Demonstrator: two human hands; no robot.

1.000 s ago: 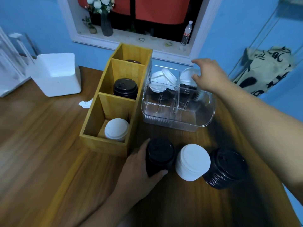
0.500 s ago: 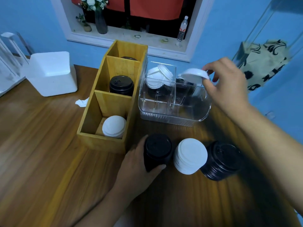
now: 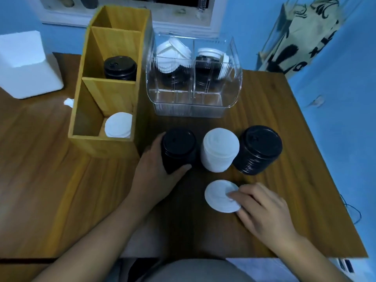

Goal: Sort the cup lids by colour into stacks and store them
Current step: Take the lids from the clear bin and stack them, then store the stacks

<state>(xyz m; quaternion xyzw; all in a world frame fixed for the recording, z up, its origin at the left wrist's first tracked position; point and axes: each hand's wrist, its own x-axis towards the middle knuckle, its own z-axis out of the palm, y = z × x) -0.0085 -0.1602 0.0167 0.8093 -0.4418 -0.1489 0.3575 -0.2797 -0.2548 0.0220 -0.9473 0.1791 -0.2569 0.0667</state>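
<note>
Now — white lid (image 3: 218,195) on table (image 3: 61,180), R hand (image 3: 262,208) fingers (image 3: 238,197) pinching rim.

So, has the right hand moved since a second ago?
Yes. The right hand has come from the clear bin toward the person, and now holds a white lid on the table, on the white stack's near side.

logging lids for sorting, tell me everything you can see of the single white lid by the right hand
The single white lid is a thin round disc, plastic-looking, with faint raised rings. It lies on the wooden table, in front of the white stack and apart from it. The right hand holds its right edge, one fingertip on top.
</note>
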